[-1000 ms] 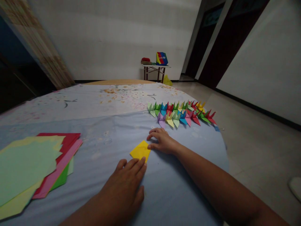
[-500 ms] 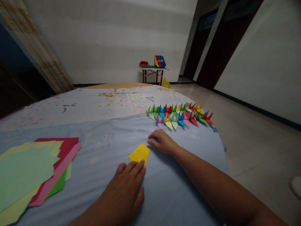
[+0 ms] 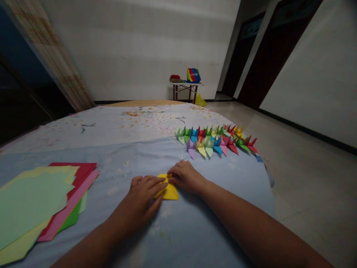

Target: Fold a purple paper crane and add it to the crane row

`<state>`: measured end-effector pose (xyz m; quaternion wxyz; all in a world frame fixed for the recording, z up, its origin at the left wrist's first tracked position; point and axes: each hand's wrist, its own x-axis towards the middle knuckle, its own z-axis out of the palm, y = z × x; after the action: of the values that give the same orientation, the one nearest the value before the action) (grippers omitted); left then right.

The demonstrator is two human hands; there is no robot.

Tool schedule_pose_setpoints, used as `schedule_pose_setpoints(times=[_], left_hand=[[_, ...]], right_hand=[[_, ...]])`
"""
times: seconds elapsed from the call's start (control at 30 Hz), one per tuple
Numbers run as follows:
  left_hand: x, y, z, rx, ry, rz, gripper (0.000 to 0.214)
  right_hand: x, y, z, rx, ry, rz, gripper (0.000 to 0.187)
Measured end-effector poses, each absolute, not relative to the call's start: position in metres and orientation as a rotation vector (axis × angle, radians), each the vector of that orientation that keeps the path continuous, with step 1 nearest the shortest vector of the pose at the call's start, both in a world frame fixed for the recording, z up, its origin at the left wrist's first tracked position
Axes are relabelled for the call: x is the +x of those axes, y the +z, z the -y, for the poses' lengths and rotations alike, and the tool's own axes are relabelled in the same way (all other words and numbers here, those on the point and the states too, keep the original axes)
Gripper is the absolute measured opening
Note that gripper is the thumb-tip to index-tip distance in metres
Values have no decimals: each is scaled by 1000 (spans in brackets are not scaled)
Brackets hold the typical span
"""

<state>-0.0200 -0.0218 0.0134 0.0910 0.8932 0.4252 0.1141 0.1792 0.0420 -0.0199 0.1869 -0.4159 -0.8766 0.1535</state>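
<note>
A small folded yellow paper [image 3: 170, 192] lies on the light blue cloth [image 3: 195, 230] in front of me. My left hand [image 3: 143, 195] rests on its left part with the fingers pressed down on it. My right hand [image 3: 185, 177] covers its upper right corner, fingertips pinched on the paper's top edge. Both hands meet over the paper, so most of it is hidden.
A stack of coloured paper sheets [image 3: 36, 201] lies at the left. Two rows of folded paper cranes [image 3: 216, 139] in many colours sit beyond my right hand near the table's right edge. A small table [image 3: 185, 88] with coloured things stands by the far wall.
My left hand has slid forward onto the yellow paper. My right hand has come left onto its top corner. The paper now looks folded smaller.
</note>
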Motion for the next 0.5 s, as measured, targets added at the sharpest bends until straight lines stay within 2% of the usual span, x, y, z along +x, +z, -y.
schedule_pose_setpoints(times=[0.17, 0.37, 0.5], left_hand=[[-33, 16, 15, 2648, 197, -1138, 36], [-37, 20, 14, 2624, 188, -1093, 29], [-37, 22, 12, 2634, 233, -1083, 23]], right_hand=[[188, -11, -36, -970, 508, 2561, 22], [198, -2, -29, -913, 598, 2637, 53], [195, -4, -28, -927, 577, 2653, 50]])
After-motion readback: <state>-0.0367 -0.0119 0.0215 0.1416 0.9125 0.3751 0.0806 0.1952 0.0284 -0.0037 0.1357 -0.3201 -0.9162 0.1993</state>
